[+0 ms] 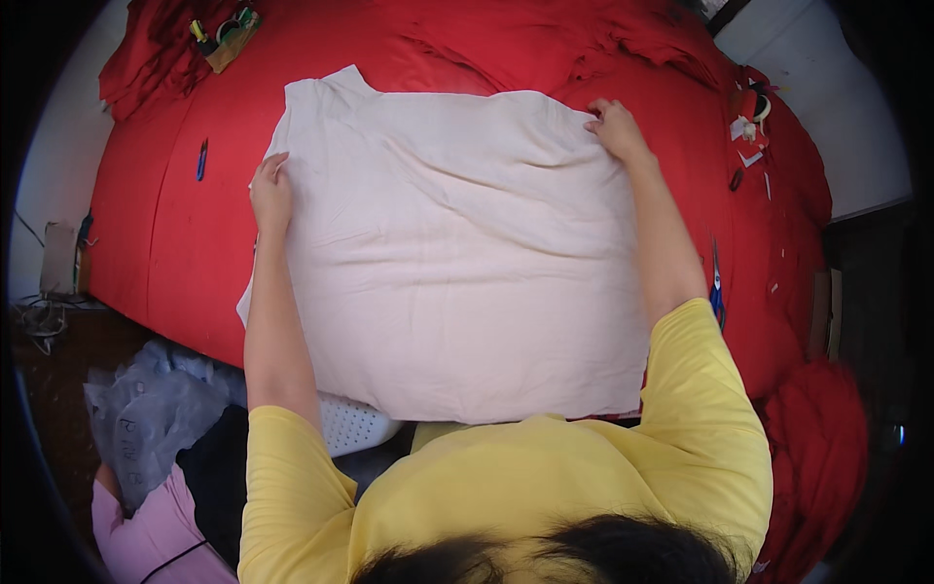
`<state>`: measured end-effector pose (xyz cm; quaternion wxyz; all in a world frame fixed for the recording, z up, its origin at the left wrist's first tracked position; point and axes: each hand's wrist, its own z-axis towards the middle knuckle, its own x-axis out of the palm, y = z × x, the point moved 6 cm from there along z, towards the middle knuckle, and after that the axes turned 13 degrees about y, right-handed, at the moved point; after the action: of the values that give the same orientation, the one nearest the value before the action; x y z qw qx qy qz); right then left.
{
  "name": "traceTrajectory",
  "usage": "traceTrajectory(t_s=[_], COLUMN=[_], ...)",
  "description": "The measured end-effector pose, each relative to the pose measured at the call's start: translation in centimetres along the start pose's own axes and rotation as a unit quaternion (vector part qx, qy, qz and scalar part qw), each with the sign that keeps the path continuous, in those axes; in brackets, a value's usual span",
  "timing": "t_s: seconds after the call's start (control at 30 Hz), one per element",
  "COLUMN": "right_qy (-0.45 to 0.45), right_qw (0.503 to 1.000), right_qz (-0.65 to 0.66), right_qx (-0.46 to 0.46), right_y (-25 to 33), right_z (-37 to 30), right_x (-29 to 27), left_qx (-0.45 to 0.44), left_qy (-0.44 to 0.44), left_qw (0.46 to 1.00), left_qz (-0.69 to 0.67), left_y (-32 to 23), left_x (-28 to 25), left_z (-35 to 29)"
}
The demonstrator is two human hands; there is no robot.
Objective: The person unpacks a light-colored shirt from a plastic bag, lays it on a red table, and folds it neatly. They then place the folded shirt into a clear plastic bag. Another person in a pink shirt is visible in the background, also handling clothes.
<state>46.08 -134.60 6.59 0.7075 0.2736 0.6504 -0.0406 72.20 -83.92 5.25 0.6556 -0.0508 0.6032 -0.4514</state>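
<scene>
A cream-coloured piece of cut fabric lies spread over the red cloth-covered table, its near edge reaching down to my body. Soft creases run across its middle and upper right. My left hand pinches the fabric's left edge between thumb and fingers. At the far right corner, my right hand has its fingers bent over the fabric's edge and grips it there. The far left of the piece has a cut-out curve and a pointed tip.
Red cloth covers the table, bunched at the back. Small blue thread snips lie left; blue-handled scissors lie right, near my right elbow. A box of tools sits far left. A tape roll and scraps lie far right. Plastic bags stand lower left.
</scene>
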Motion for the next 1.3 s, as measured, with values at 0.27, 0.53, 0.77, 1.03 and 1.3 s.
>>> traceTrajectory(t_s=[0.27,0.53,0.77,1.03,1.3], right_qy=[-0.091,-0.133,-0.133,-0.194,-0.057], right_qw=[0.983,0.987,0.983,0.971,0.979], right_qz=[-0.121,-0.075,-0.110,-0.111,-0.054], right_qx=[0.101,0.050,0.064,0.088,0.188], right_y=[-6.5,2.6,3.9,3.6,4.8], right_z=[9.3,-4.4,-11.9,-14.3,-31.0], right_x=[-7.2,-1.2,4.6,3.2,4.3], left_qx=[-0.167,-0.304,-0.103,0.093,0.096], left_qy=[0.035,0.154,0.337,0.125,0.128], left_qw=[0.962,0.917,0.855,0.970,0.940], left_qz=[0.215,-0.207,-0.380,0.189,0.300], left_y=[-1.2,-0.3,-2.8,3.0,-4.7], left_x=[3.4,2.6,7.2,1.0,7.7], left_z=[8.2,10.6,14.4,18.5,1.2])
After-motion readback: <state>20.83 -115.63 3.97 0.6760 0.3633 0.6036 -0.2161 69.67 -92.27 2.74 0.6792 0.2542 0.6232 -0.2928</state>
